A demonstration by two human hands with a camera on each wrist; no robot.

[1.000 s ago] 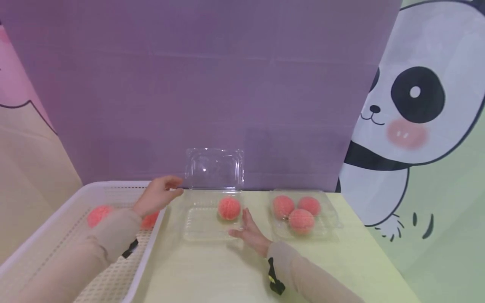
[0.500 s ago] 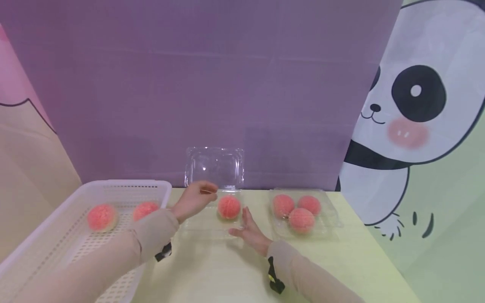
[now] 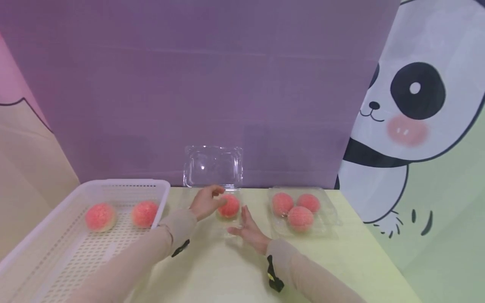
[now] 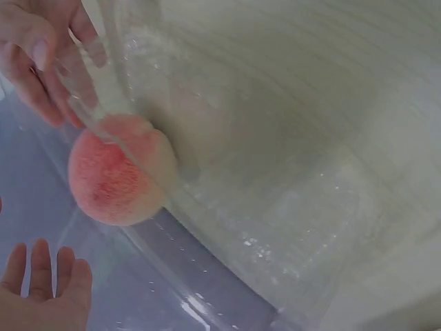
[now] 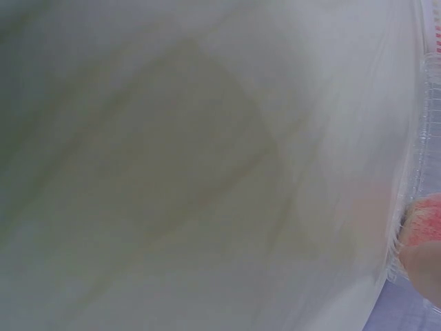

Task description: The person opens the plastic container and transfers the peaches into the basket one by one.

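Observation:
A pink-and-cream fuzzy peach (image 3: 230, 207) sits in the back right of a clear hinged clamshell box, whose lid (image 3: 213, 166) stands raised against the backdrop. My left hand (image 3: 206, 203) is at the peach's left side, fingers extended and thumb tip overlapping it in the head view. In the left wrist view, fingers of my left hand (image 4: 52, 293) are spread apart from the peach (image 4: 117, 176). My right hand (image 3: 251, 232) stays at the box's front right edge, thumb and fingers spread. A finger (image 5: 424, 272) overlaps the peach (image 5: 427, 221) in the right wrist view.
On the left, a white perforated basket (image 3: 163, 200) holds two peaches, one at its left (image 3: 100, 217) and another peach (image 3: 145, 213) nearer its right wall. A second clear box (image 3: 326, 229) with three peaches stands right. The purple backdrop (image 3: 212, 84) rises behind the table.
My left hand has moved right from above the basket's edge, across the open box, to the peach's side. My right hand holds its place.

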